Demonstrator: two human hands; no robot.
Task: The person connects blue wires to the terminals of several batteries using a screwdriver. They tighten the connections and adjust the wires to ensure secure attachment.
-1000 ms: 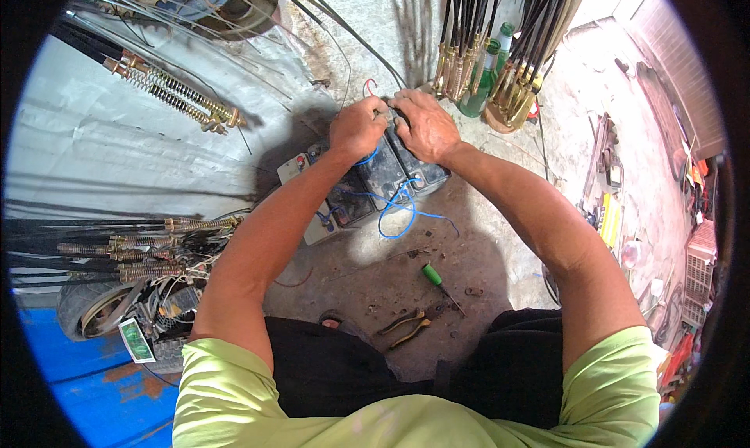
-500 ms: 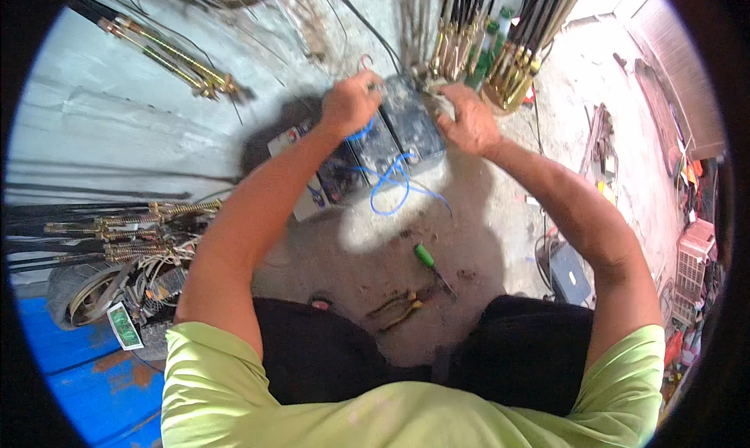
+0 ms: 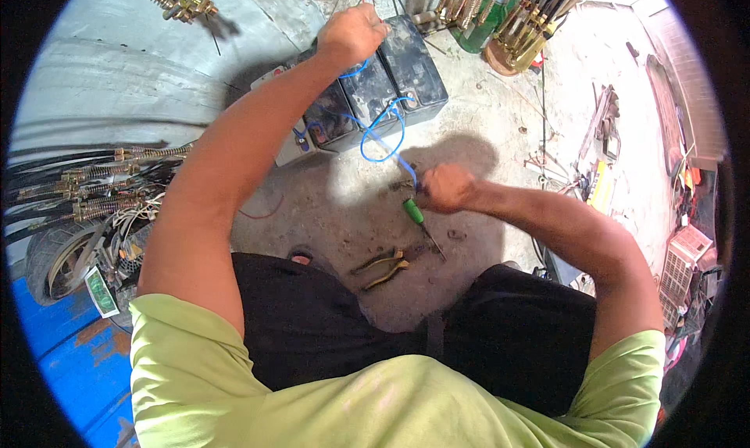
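Dark, dusty box-shaped batteries (image 3: 406,65) stand side by side on the floor ahead of me. My left hand (image 3: 353,38) is closed at their far end, beside a thin red wire (image 3: 367,0); what its fingers grip is hidden. A blue wire (image 3: 383,157) runs from the near ends of the batteries, loops, and ends in my right hand (image 3: 447,188), whose fingers are closed on it. Just below that hand lies a green-handled screwdriver (image 3: 414,212). Pliers with yellow-and-black handles (image 3: 381,269) rest nearer to me.
Green bottles (image 3: 478,32) and bundled hoses with brass-coloured fittings (image 3: 519,46) stand at the far right. More hoses with spring-wrapped ends (image 3: 101,186) lie at left, above a tyre (image 3: 51,253). At the right edge is a pinkish plastic crate (image 3: 684,262).
My right hand has left the batteries' right side and come back toward me, now gripping the blue wire. The left hand stays at the far end. The whole view has shifted.
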